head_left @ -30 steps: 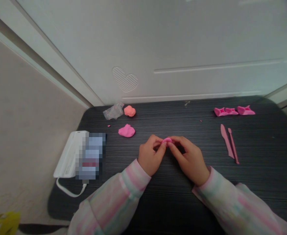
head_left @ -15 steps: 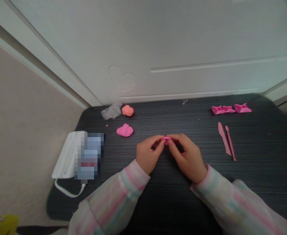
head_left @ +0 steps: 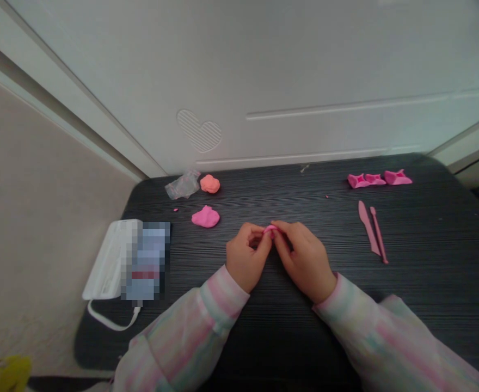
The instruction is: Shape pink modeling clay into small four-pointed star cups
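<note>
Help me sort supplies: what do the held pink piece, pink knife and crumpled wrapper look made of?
Held pink piece: probably soft clay, rather matte, bent in a curve.
Pink knife: likely plastic, smooth, evenly coloured.
Crumpled wrapper: apparently thin plastic film, transparent, with glossy creases.

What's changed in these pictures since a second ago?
The view shifted slightly, so things sit further left in the picture. The small pink piece between the left hand and right hand now looks narrower and more curved. Nothing was picked up or let go. The pink lump, orange lump, pink tools and shaped pink pieces stayed put.
</note>
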A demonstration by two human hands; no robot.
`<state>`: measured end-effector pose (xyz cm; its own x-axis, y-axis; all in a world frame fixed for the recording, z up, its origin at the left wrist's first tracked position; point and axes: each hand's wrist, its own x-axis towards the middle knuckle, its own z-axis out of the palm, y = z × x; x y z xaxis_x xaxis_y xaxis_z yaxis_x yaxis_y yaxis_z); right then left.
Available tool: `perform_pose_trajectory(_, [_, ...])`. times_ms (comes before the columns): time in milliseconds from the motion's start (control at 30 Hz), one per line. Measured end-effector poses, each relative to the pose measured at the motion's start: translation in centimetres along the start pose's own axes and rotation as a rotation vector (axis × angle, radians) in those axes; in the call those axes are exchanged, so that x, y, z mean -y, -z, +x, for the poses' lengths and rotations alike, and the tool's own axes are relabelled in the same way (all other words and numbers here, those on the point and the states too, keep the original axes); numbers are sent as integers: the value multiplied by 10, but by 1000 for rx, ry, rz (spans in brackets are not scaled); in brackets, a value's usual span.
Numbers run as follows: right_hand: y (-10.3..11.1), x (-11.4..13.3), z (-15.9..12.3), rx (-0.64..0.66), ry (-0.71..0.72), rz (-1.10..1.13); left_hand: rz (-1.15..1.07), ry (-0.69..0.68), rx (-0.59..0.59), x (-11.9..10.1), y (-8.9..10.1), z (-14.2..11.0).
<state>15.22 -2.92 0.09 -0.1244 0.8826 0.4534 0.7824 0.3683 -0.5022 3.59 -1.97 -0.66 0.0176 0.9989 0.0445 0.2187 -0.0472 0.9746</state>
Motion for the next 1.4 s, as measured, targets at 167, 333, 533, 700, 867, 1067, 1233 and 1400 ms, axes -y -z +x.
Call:
perform_pose_trajectory(167, [4,1,1,24,-4,86,22,-93,16,-3,2,2])
perform_pose_trajectory(333, [5,2,1,-5,-152,176,165,-156,-18,-5,4,2])
perform_pose_trajectory(533, [4,0,2,-5,-132,112,93,-98,-16,-3,2,1])
perform_pose_trajectory(700, [2,-2,2,12,-53,50,95,-93,21,-3,2,2])
perform_pose_trajectory(867, [5,-5,3,52,-107,132,237,-207,34,-4,6,4])
perform_pose_trajectory(1067, [4,-6,2,46,-45,51,336,-229,-9,-8,6,4])
perform_pose_trajectory(1233, [2,-4,2,45,-62,41,299,-165,-13,-7,4,2])
perform_pose_trajectory(1400, [3,-3,2,88,-237,209,100,-47,24,0,3,2])
